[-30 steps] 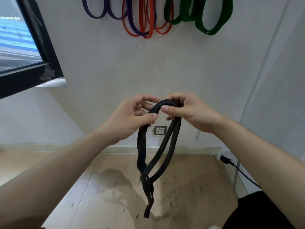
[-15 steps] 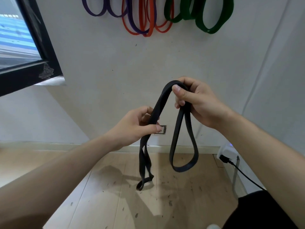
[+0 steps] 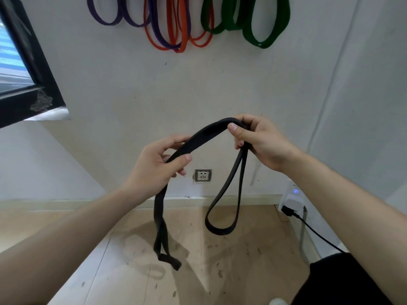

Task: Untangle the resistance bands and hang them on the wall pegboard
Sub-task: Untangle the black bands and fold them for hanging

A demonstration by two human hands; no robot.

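Band: the black band (image 3: 204,137) arches in the air between both hands, in front of the wall and well below the hung bands.
Left hand: the left hand (image 3: 154,170) pinches the band between thumb and curled fingers; below it 2 strands hang twisted round each other, ending in a small flattened loop.
Right hand: the right hand (image 3: 259,144) grips the high end of the arch, thumb on top; 1 open, untwisted loop hangs from it.
Already hung: purple bands (image 3: 105,18), orange bands (image 3: 182,40) and green bands (image 3: 264,38) dangle from above the frame (the pegs themselves are out of view).
Step in hand: judged as working out the remaining twist, on the left side.
How to do it well: use the right grip as the anchor, slacken the left pinch and let the band slide through the fingers while turning it flat, so the twist runs down and drops out; pulling the hands apart would likely tighten it.
Next: once it hangs as 1 plain loop, lift it to a free peg.
Nearby: a socket (image 3: 202,175) sits low on the wall.
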